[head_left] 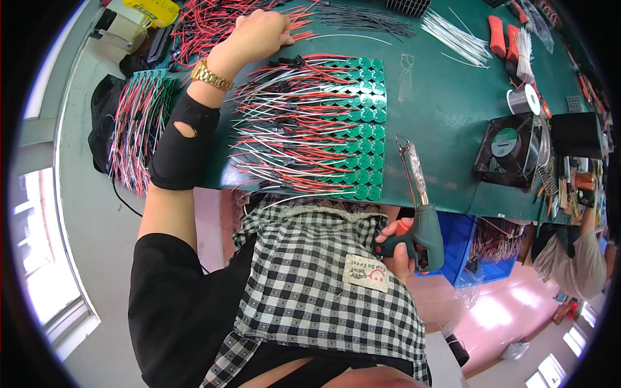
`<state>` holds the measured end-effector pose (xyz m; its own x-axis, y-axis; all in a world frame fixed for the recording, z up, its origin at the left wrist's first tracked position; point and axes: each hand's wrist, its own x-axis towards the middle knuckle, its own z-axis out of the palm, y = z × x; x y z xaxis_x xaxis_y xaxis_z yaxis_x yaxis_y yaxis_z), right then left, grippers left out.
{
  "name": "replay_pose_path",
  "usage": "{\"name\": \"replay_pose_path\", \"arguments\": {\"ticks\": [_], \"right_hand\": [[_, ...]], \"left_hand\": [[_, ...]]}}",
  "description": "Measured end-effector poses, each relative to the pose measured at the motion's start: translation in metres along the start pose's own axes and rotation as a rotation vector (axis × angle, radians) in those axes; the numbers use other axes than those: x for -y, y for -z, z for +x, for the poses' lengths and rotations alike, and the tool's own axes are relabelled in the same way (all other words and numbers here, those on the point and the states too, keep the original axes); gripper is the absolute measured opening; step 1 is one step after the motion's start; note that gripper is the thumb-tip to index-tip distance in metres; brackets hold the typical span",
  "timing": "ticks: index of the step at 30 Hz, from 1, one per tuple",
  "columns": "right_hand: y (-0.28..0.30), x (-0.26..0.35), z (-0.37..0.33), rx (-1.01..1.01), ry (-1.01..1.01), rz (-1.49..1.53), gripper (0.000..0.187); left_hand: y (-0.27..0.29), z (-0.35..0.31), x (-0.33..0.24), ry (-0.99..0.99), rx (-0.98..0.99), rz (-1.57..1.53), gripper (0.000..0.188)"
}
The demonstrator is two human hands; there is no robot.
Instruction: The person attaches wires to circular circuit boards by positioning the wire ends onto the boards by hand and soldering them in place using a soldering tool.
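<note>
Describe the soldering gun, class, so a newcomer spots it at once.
Start at the green table and follow its near edge right, past the circuit boards. There the right hand holds the soldering gun. Unlike the fan farther right, it has a dark green body and a long metal barrel.

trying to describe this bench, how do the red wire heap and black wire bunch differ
The red heap is dense and tangled; the black bunch is sparser, its wires lying roughly one way. The left hand is at the red heap's edge, while the black bunch lies farther right. Both are loose wires on the green table.
</note>
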<state>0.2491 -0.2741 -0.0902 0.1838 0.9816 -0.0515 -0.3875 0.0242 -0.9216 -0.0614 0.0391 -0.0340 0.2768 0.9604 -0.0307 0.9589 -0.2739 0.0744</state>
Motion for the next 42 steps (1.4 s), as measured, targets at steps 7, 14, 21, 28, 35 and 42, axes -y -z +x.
{"name": "replay_pose_path", "arguments": {"ticks": [7, 14, 21, 28, 35, 42], "right_hand": [[-0.002, 0.004, 0.003, 0.001, -0.016, -0.053, 0.046], [-0.005, 0.003, 0.000, -0.017, -0.018, -0.056, 0.047], [-0.006, 0.004, 0.004, -0.002, -0.013, -0.050, 0.045], [0.000, -0.002, 0.005, 0.002, 0.018, -0.044, 0.045], [0.005, -0.003, 0.005, 0.046, 0.027, 0.018, 0.044], [0.001, 0.013, 0.012, 0.081, -0.029, -0.040, 0.044]], "left_hand": [[-0.019, -0.011, 0.005, -0.264, -0.364, 0.273, 0.015], [0.025, -0.020, 0.005, 0.079, -0.256, -0.107, 0.013], [0.011, -0.014, 0.018, -0.247, -0.358, -0.241, 0.015], [0.052, 0.001, -0.008, 0.070, -0.211, -0.624, 0.023], [0.055, 0.013, -0.028, -0.198, -0.205, -0.557, 0.027], [0.044, 0.027, -0.034, -0.636, -0.118, 0.267, 0.016]]}}
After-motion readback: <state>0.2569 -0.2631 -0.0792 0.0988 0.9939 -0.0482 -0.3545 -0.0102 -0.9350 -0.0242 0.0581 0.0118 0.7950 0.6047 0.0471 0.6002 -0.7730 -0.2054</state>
